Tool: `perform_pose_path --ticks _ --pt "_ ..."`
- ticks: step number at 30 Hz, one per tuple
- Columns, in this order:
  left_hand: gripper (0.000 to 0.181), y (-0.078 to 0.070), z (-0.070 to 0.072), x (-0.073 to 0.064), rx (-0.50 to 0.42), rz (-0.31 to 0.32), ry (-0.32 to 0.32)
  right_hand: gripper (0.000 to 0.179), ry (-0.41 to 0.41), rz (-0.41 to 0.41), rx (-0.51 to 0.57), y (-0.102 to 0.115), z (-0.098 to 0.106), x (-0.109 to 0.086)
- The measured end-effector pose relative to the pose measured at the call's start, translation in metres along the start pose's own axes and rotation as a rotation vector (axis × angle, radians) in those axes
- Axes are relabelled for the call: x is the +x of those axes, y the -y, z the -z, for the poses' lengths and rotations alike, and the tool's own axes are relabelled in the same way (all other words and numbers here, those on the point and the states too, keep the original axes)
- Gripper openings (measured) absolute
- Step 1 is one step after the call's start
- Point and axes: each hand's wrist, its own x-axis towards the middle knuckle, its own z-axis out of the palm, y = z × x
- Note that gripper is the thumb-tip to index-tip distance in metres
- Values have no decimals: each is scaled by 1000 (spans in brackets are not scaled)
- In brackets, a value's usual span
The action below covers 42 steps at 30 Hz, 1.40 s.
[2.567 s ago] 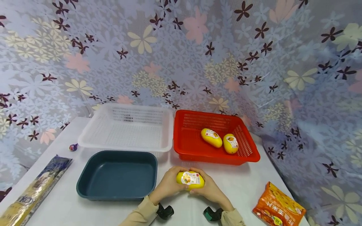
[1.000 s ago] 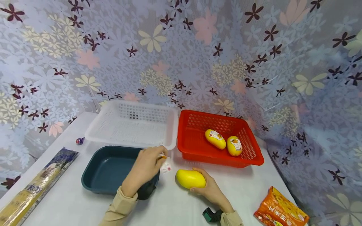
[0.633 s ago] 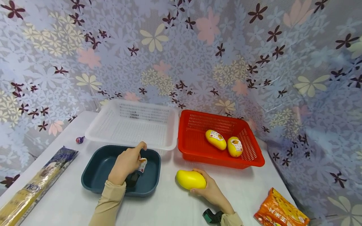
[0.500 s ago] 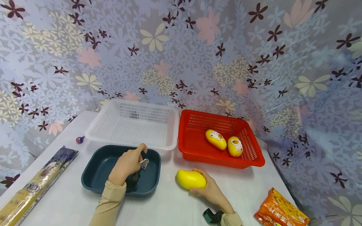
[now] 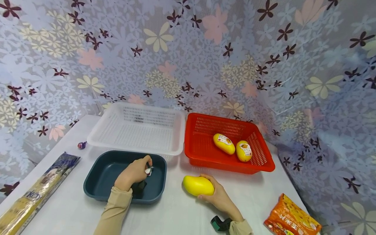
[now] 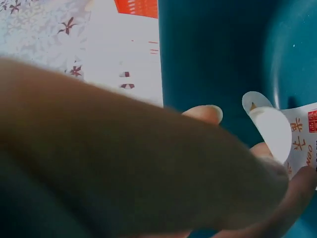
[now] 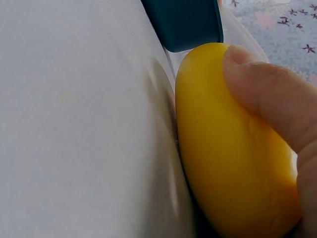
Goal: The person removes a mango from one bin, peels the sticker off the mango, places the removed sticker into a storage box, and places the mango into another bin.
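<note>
My left hand (image 5: 133,173) reaches down into the dark teal tray (image 5: 100,192). Its fingertips pinch a white printed sticker (image 5: 148,170). In the left wrist view one end of the sticker (image 6: 303,136) curls over, with orange lettering and a red square on it. My right hand (image 5: 218,197) grips a plain yellow mango (image 5: 197,186) on the white table, right of the tray. From the right wrist, the thumb is seen lying along the mango (image 7: 228,144). The left hand hides part of the tray floor.
Behind stand a white basket (image 5: 138,148) and a red basket (image 5: 205,160) holding two labelled mangoes (image 5: 224,144). A long pasta pack (image 5: 38,189) and a lollipop (image 5: 82,145) lie left. An orange snack bag (image 5: 292,215) lies right, on the white table (image 5: 176,215).
Both hands held the labelled mango at first. The left hand carried the sticker leftward into the tray and has lowered its fingers there. The right hand has kept hold of the now bare mango.
</note>
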Motion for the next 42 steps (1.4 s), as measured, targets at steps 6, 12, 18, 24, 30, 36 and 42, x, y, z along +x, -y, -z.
perform_pose_path --ticks 6,12,18,24,30,36,42 --pt "44 2 -1 -1 -9 32 26 76 -6 6 1 2 0 -1" --pt "59 1 -5 -1 -33 27 25 75 -13 10 6 4 -1 -2" --pt "53 -7 -5 -3 -20 4 43 75 0 -3 23 4 -2 -2" --pt "31 -16 13 -13 -12 -26 8 76 12 -12 20 2 -1 -2" --pt "31 -5 49 -26 -36 -55 -208 76 12 -8 22 2 0 -1" --pt "43 24 75 -32 -6 -46 -564 76 7 1 23 1 1 -1" --pt "90 57 95 -32 24 52 -653 75 10 11 19 -1 1 -2"
